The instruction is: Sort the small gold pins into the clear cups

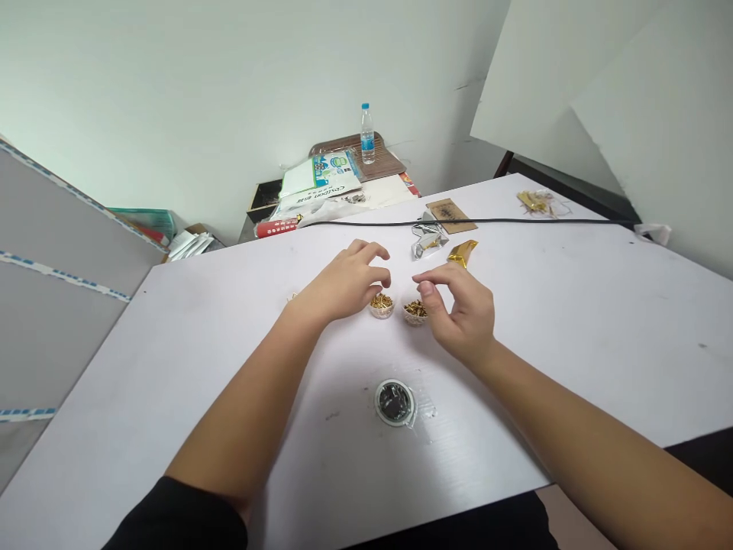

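A grey partition with blue-and-white edging (69,336) stands far left of both hands. Next comes the white table (172,344), with a small pale item (292,296) partly hidden behind the left wrist. The left hand (349,283) arches with fingers curled and spread, thumb at the rim of a clear cup (381,312) of small gold-coloured pieces; whether it touches any cannot be told. Well beyond that hand stands a water bottle (367,141). Nearer the wearer than both hands, a round dark disc (395,402) lies under clear tape. Just right of the first cup, a second clear cup (415,320) of similar pieces sits beside the right hand (463,309). Its thumb and forefinger tips come close together; whether they pinch anything cannot be told. Beyond this hand lie a crumpled silver wrapper (428,238), a piece of brown card (452,215) and a gold wrapper (463,252). Farther right is a gold bundle (535,202).
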`<action>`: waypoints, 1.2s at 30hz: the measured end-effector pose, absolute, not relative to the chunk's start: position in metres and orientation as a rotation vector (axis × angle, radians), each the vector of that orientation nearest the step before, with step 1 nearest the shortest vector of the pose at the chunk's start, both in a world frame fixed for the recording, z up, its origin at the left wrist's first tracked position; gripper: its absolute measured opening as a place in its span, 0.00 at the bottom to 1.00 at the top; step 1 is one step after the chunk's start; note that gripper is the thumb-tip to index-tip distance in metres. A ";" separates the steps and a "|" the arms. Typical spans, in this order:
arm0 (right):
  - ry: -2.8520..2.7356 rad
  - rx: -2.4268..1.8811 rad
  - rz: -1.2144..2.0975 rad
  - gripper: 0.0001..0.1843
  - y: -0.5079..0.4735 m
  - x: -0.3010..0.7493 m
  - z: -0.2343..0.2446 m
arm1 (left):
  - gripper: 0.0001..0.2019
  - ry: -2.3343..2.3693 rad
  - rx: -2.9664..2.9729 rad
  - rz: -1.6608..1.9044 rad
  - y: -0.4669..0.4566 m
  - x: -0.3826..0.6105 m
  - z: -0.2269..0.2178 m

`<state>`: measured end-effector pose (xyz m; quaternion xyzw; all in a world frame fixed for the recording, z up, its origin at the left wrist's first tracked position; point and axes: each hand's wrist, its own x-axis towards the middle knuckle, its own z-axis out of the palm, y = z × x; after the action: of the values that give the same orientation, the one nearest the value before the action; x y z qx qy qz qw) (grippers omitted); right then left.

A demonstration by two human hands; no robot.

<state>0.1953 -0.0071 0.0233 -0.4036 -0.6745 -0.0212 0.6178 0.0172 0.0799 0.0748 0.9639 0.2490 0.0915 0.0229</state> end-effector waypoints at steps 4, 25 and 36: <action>-1.521 -0.989 -0.015 0.07 -0.007 0.195 0.023 | 0.10 0.836 2.883 0.040 0.075 0.025 0.088; -1.468 -1.029 0.088 0.07 -0.005 0.194 0.020 | 0.10 0.752 2.829 -0.362 0.093 0.058 0.077; -1.479 -1.043 0.114 0.08 -0.005 0.195 0.020 | 0.09 0.703 2.851 -0.395 0.095 0.053 0.082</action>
<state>0.1951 -0.0053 0.0204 -0.4531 -0.6423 0.0494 0.6162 0.0535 0.0946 0.0819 0.9584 0.2364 -0.1329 0.0892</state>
